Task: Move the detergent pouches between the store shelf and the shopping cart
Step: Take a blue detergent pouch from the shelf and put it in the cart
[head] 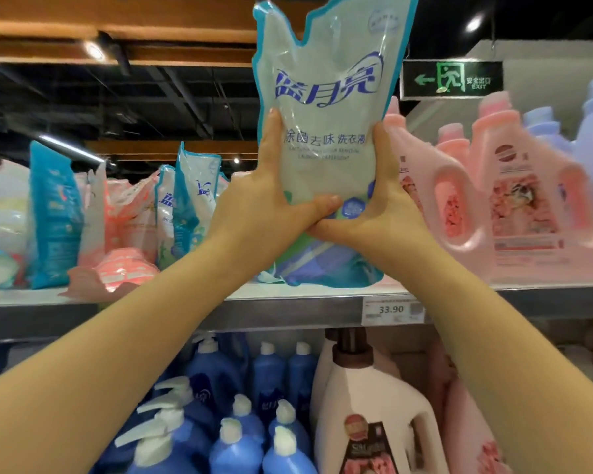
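Both hands, left hand point(274, 200) and right hand point(380, 206), wrap their fingers round a tall pale-blue plastic detergent pouch point(326, 107). It stands upright over the grey metal shelf point(185, 313), between blue pouches point(189, 206) and pink plastic jugs point(514, 200).

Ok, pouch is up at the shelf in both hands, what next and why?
Probably settle the pouch down into the gap on the shelf, then release. The left hand and right hand grip its lower half, and its base sits at shelf level between the other pouches and pink bottles.
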Motion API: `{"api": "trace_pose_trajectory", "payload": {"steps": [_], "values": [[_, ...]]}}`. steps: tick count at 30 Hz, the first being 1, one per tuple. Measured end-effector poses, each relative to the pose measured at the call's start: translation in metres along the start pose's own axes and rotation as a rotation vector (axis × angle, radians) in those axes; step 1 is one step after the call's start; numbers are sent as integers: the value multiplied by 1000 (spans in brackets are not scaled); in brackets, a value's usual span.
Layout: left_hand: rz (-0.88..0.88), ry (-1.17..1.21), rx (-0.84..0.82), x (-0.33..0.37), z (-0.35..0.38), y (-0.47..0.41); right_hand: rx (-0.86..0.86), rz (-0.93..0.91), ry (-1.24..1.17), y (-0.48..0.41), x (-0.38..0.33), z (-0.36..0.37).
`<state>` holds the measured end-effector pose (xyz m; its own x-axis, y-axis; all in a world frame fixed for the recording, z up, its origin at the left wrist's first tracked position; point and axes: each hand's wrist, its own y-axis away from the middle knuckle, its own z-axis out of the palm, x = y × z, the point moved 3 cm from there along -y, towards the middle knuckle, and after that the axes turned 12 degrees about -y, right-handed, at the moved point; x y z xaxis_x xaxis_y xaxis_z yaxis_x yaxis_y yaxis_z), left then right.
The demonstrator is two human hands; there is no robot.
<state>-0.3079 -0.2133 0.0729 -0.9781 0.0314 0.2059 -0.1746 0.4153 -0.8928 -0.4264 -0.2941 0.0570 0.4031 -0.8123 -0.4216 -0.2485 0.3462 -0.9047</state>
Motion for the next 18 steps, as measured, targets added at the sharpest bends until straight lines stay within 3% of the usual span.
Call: {"api": "trace_pose_trajectory", "payload": {"steps": [10, 18], "values": [[39, 155, -107, 38, -53, 83, 51, 82, 174, 91, -90, 3], [89, 182, -353, 82, -90, 186, 222, 360, 160, 220, -157, -2]]}}
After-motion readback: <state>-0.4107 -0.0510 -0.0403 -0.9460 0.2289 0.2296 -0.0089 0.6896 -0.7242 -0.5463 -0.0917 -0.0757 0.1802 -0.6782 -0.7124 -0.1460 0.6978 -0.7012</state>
